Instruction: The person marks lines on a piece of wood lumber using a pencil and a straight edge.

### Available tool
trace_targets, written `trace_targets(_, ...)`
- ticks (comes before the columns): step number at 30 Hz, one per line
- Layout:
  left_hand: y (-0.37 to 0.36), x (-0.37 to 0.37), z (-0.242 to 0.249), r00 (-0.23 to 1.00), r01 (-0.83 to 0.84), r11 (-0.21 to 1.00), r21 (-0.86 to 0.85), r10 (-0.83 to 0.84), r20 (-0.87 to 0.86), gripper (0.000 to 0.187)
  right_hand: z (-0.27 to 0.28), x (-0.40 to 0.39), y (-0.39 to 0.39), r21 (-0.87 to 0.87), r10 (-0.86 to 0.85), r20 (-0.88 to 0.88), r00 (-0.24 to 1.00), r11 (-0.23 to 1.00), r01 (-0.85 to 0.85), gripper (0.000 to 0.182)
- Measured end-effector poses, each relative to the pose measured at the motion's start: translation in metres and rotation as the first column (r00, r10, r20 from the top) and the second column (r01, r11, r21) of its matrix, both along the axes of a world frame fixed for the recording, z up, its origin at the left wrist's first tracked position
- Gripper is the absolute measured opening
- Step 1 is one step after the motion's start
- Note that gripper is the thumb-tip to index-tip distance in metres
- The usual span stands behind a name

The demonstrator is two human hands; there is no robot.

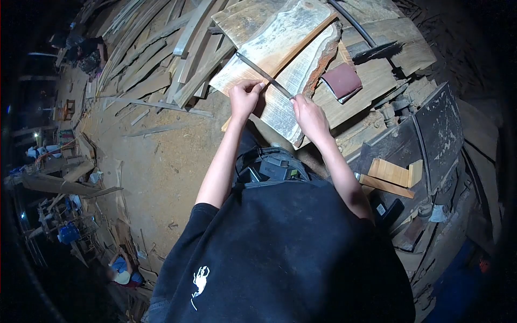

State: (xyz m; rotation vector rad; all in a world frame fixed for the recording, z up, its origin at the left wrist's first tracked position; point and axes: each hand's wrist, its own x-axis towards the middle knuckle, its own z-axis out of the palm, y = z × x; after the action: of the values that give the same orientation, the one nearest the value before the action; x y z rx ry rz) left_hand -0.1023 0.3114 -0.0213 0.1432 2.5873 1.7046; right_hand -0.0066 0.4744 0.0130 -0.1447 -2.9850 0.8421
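One dark file-like bar [264, 74] slants from far left to near right across one wooden strip [308, 45], over a pale live-edge slab [281, 114]. The right hand [311, 119], clamped on its near end, is closer; apart from it, the left hand [245, 99] bunches beside the bar's middle (its grip I cannot tell). One folded maroon sandpaper [343, 82] lies right.

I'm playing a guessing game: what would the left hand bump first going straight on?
Probably the dark bar, which crosses just ahead of the left hand, though I can't tell how high each one is.
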Motion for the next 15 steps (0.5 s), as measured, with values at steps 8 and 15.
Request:
trace_targets(8,-0.0006,-0.0019,-0.0085,1.0,0.001,0.999,0.044,0.0,-0.017,0.016,-0.0013,0.0002,0.0006,-0.001,0.006,-0.024,1.0,1.0,-0.006,0.022)
trace_targets(15,-0.0002,-0.0009,-0.003,1.0,0.005,1.0,0.022,-0.004,-0.029,0.016,0.0001,0.0009,0.0017,-0.02,0.009,-0.029,1.0,1.0,-0.01,0.022)
